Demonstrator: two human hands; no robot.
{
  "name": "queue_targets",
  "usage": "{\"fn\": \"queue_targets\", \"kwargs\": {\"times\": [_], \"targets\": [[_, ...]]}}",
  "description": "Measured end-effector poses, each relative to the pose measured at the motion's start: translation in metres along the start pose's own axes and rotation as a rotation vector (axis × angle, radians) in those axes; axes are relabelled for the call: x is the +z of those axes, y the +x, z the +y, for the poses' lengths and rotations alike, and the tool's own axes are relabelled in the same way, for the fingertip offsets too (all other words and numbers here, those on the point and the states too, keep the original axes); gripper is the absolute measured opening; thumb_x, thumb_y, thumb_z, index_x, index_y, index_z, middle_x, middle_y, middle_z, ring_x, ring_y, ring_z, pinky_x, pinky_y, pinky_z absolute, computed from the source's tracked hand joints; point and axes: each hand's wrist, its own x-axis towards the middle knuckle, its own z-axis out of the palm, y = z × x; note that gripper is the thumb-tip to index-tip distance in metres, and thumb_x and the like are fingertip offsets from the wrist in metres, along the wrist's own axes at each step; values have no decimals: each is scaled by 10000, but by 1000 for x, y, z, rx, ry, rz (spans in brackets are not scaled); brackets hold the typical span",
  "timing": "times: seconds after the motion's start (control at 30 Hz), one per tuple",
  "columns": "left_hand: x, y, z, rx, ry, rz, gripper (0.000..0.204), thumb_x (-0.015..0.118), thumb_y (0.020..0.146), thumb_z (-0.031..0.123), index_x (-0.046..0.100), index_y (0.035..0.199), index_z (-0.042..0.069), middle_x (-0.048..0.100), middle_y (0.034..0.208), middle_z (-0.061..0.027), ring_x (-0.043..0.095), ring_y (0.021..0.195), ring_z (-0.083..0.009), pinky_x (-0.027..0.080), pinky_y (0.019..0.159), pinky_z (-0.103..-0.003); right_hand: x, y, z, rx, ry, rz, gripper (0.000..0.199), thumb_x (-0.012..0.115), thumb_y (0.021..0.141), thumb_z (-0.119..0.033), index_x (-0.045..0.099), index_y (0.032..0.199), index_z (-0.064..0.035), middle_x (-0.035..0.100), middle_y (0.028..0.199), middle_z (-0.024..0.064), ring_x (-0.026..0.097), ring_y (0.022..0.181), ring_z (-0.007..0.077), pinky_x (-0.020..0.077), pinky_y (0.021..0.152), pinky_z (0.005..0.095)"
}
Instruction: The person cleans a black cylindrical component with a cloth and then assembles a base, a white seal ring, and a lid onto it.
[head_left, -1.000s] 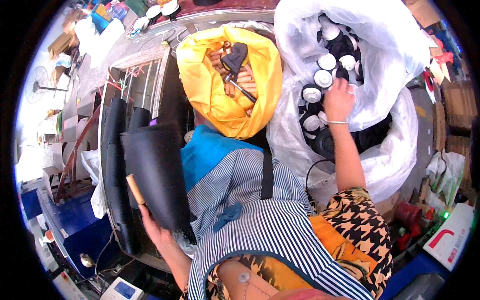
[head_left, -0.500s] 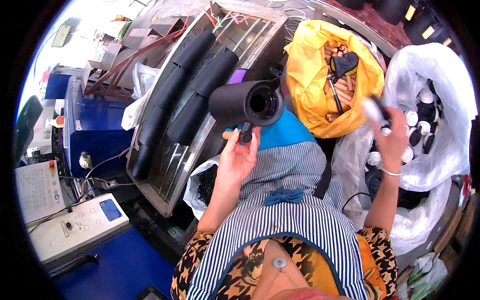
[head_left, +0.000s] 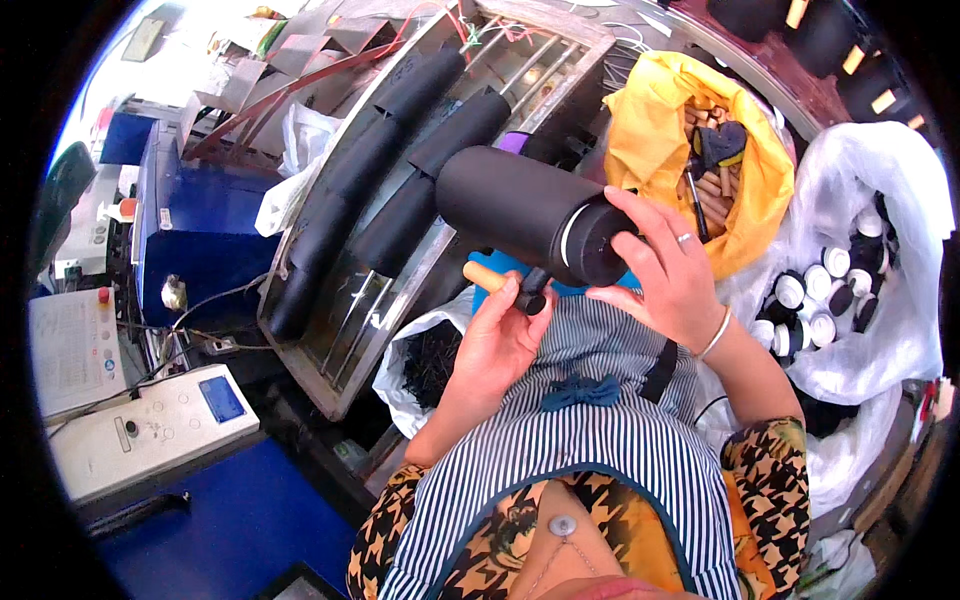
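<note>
Tilted across the middle is a black cylindrical canister, its body running from upper left to lower right. My left hand is closed below it, gripping a short black side handle and a tan wooden stub. A black lid with a white ring sits against the canister's right end, and the fingers of my right hand wrap round it. How far the lid is seated cannot be made out.
A wooden-framed rack holds several black cylinders at left. Beyond my right hand stand a yellow bag of wooden pieces and a clear plastic bag of black-and-white lids. A white control box is at lower left.
My right hand has come left from beside the lid bag, bringing the lid to the canister's open end. The canister has turned and that end is now covered.
</note>
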Motion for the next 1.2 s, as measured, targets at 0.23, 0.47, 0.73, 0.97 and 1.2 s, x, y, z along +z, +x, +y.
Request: {"fn": "queue_targets", "kwargs": {"times": [0.23, 0.47, 0.73, 0.97, 1.2], "targets": [[10, -3, -2, 11, 13, 9, 178, 587, 970, 145, 610, 1087, 14, 623, 1141, -166, 618, 1088, -280, 594, 898, -332, -18, 11, -7, -369, -375, -63, 466, 674, 744, -183, 630, 1205, -131, 565, 1260, 33, 539, 1168, 259, 486, 867, 362], [9, -1, -4, 8, 84, 29, 195, 590, 966, 130, 594, 1111, 1, 631, 1147, -175, 626, 1082, -275, 594, 887, -333, -24, 17, 18, -522, -303, -93, 400, 623, 830, -231, 649, 1219, -140, 584, 1265, 33, 586, 1116, 254, 525, 788, 316], [16, 5, -17, 89, 181, 132, 188, 634, 944, 136, 562, 1075, 21, 635, 1084, -125, 654, 1002, -235, 577, 898, -312, 14, -11, -7, 361, -263, 52, 1097, 629, 677, -714, 313, 1506, -69, 644, 818, 79, 655, 684, 239, 498, 558, 346], [5, 8, -19, 165, 153, 125, 224, 629, 944, 137, 595, 1112, -8, 654, 1132, -156, 645, 1046, -233, 571, 894, -305, -2, -28, -33, 476, 538, -166, 953, 785, 771, -373, 260, 1523, -119, 700, 858, 81, 699, 794, 290, 532, 675, 345], [27, 2, -15, 279, 235, 97, 181, 630, 953, 162, 580, 1082, 45, 651, 1067, -95, 661, 973, -189, 572, 888, -307, 5, -24, -12, 178, 422, -99, 853, 793, 751, -349, 393, 1459, -89, 621, 1086, 105, 593, 730, 255, 501, 676, 346]]}}
